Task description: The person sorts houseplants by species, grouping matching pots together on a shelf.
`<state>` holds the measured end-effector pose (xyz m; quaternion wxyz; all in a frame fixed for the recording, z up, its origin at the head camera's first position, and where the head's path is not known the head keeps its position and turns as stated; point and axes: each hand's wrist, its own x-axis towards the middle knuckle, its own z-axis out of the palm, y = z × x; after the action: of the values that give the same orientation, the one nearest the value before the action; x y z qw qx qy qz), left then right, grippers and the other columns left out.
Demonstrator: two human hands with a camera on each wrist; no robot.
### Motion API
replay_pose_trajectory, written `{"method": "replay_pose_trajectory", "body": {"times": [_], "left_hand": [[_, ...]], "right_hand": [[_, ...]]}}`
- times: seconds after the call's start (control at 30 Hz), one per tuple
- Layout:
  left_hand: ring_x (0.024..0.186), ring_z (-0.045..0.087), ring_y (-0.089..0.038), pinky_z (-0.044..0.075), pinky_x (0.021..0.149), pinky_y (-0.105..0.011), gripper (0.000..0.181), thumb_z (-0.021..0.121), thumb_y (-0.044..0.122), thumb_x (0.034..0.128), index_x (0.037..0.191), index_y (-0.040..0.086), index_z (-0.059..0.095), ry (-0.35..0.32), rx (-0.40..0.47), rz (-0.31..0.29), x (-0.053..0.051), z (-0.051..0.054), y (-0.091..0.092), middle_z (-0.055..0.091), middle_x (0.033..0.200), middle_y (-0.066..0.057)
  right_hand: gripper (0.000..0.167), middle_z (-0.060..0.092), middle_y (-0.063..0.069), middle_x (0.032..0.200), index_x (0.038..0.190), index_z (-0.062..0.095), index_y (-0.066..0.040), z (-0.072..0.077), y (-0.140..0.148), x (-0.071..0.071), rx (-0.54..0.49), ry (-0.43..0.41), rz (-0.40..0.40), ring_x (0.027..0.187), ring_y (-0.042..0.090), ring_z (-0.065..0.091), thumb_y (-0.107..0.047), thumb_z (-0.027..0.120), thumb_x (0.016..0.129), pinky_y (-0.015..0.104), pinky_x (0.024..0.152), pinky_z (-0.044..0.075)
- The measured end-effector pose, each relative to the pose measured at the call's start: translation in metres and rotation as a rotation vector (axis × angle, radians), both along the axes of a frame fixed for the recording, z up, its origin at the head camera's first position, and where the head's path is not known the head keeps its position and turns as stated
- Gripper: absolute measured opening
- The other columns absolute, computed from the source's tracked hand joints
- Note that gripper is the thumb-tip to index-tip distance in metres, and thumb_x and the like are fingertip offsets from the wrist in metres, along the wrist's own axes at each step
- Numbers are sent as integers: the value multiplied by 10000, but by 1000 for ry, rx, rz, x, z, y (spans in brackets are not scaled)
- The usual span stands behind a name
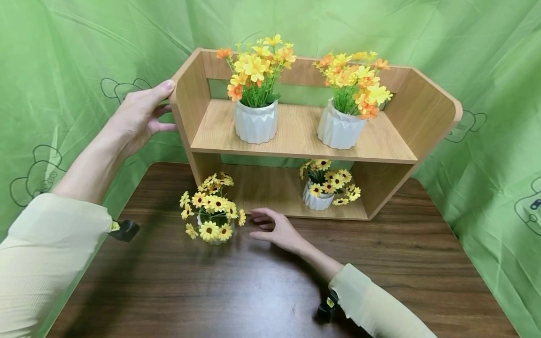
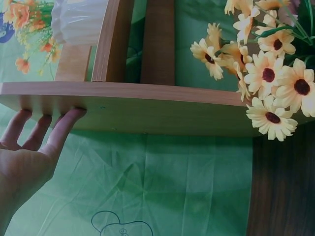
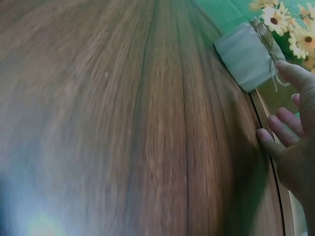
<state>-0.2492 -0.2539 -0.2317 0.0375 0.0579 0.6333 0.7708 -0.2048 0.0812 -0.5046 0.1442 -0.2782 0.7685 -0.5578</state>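
Note:
My left hand [image 1: 139,110] touches the outer left side of a two-tier wooden shelf [image 1: 296,155]; in the left wrist view its extended fingers [image 2: 66,125] press on the side panel. My right hand [image 1: 281,230] is beside a white pot of yellow daisies [image 1: 213,209], its fingers loosely bent and holding nothing. That pot stands on the table in front of the shelf's lower left. In the right wrist view the white pot [image 3: 246,56] has twine around its rim and appears close to the thumb; whether they touch I cannot tell.
Two white pots of orange and yellow flowers, a left one [image 1: 255,122] and a right one [image 1: 340,126], stand on the upper tier. Another small daisy pot [image 1: 317,197] is on the lower tier's right. Green cloth [image 1: 498,94] hangs behind the dark wooden table [image 1: 253,300].

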Motion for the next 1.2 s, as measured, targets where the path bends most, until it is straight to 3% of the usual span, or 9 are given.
{"method": "replay_pose_trajectory", "body": {"times": [0.37, 0.5, 0.8, 1.03, 1.2], "left_hand": [[1502, 350, -283, 673, 812, -356, 526, 674, 312, 1010, 1476, 101, 551, -1, 13, -6, -2, 2, 2, 343, 1662, -31], [1485, 372, -272, 674, 811, -351, 516, 671, 315, 1012, 1467, 99, 562, 0, 8, -6, -3, 2, 1, 357, 1649, -35], [1487, 379, -267, 673, 817, -345, 504, 663, 317, 1017, 1467, 110, 565, 4, -2, -15, -4, 1, 0, 364, 1647, -39], [1529, 320, -280, 673, 811, -344, 520, 664, 308, 1016, 1477, 97, 546, -10, 18, -12, -4, -1, -1, 335, 1670, -26], [1484, 383, -259, 674, 812, -344, 486, 668, 306, 1015, 1446, 97, 584, -5, 11, -9, -3, -2, -2, 373, 1638, -33]], "right_hand": [[802, 510, 49, 1565, 1523, 472, -136, 3, -28, 0, 14, -24, -11, 1391, 298, 553, -198, 873, 831, 466, 1179, 488], [876, 469, -45, 1600, 1545, 450, -224, 4, -38, -1, 85, -9, -32, 1437, 235, 506, -281, 899, 795, 469, 1218, 437], [996, 481, 30, 1599, 1569, 413, -178, 5, -58, -4, 157, 13, -53, 1474, 238, 461, -275, 930, 723, 493, 1262, 365], [981, 587, 56, 1491, 1534, 449, -160, 1, -70, -3, 126, 2, -49, 1355, 235, 577, -186, 953, 693, 414, 1193, 470], [916, 646, 39, 1412, 1489, 499, -172, -1, -75, -3, 88, 32, -32, 1280, 191, 626, -138, 945, 689, 328, 1133, 514]]}}
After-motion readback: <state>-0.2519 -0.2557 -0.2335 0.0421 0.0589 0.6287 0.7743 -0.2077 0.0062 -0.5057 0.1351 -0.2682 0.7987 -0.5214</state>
